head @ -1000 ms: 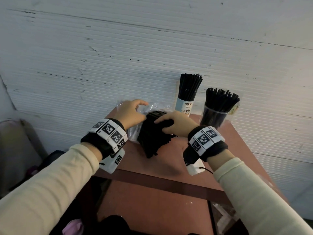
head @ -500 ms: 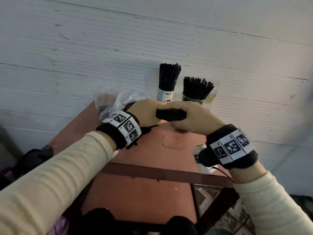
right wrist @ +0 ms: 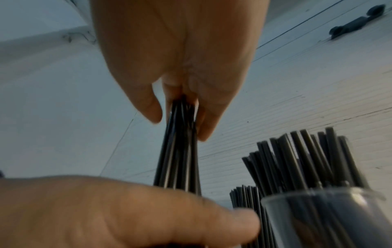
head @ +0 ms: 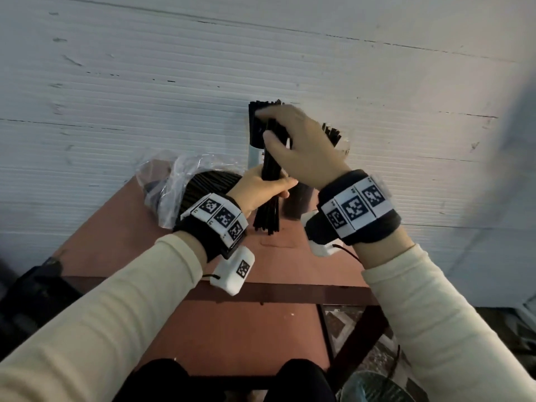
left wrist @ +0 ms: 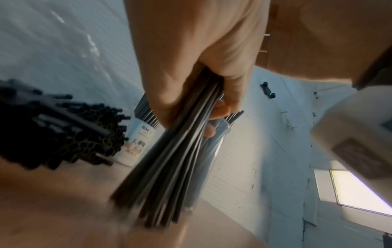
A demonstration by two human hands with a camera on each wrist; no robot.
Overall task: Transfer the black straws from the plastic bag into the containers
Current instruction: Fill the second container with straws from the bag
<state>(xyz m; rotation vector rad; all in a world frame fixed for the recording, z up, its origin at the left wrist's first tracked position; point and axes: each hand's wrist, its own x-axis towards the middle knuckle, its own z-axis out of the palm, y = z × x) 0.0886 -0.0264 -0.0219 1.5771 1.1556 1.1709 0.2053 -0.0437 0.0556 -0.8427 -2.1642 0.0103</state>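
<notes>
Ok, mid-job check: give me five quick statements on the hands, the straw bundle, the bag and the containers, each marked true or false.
1. Both hands grip one bundle of black straws. True: the left hand holds its middle, the right hand its top.
2. The bundle lies flat on the table. False: it is held roughly upright above the table.
3. The plastic bag is emptied. False: a thick mass of straws still fills it.
4. Both containers already hold straws. True: the white labelled container and the clear container each have straws standing in them.
5. The bag is to the right of the containers. False: it lies to their left.
</notes>
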